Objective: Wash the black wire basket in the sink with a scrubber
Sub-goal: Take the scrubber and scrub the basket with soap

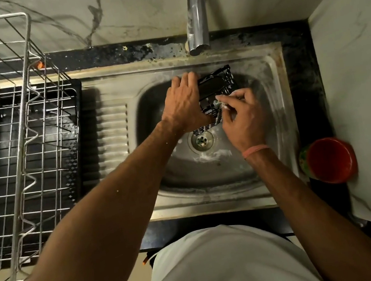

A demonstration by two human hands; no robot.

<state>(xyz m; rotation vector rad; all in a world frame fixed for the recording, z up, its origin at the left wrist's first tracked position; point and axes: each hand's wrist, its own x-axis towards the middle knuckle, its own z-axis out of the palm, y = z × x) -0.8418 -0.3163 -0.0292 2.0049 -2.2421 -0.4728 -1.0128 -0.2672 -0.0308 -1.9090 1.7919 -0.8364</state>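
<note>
Basket: the black wire basket [217, 93] hung tilted over the sink [278, 94], above the drain.
Grip: our left hand [185, 105] clasped its left side; our right hand [242, 118] pinched the soapy scrubber [221, 103] against the wires.
Risk: we judged soap-slick fingers might let it slip.

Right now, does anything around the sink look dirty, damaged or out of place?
Yes. The black stone counter strip behind the steel sink, around the chrome tap, carries pale crusty stains. Soap foam lies beside the drain.
</note>
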